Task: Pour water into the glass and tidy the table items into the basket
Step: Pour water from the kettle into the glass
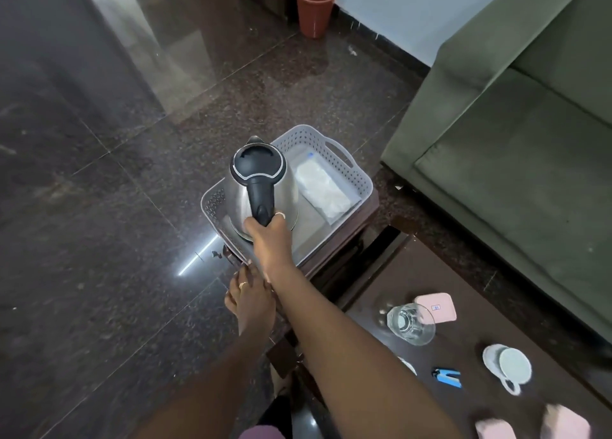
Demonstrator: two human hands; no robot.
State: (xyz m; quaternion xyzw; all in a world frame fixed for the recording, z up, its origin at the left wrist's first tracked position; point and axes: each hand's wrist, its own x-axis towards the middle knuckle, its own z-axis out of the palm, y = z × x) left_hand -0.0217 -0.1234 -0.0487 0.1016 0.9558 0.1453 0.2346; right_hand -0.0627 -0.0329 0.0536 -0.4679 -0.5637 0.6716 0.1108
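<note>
Left hand (246, 293) w/ a ring lies flat, fingers spread, on the near-left corner of the small dark wooden side counter (334, 256), holding nothing. Just beyond it the right hand (266, 233) is wrapped round the black handle of the steel electric kettle w/ black lid (260, 187), which stands upright in or just over the left end of the grey perforated plastic basket (331, 153); can't tell if it touches the floor of it. Handle points back at the person, spout away. White plastic packet (323, 190) lies in the basket's right half. Clear drinking glass (410, 322) sits well to the right and nearer, on the lower dark counter (381, 293), upright, mouth open, beside a pink flat box (437, 306). Judging: right arm must swing the kettle right and back; path looks open, basket rim first to clear
</note>
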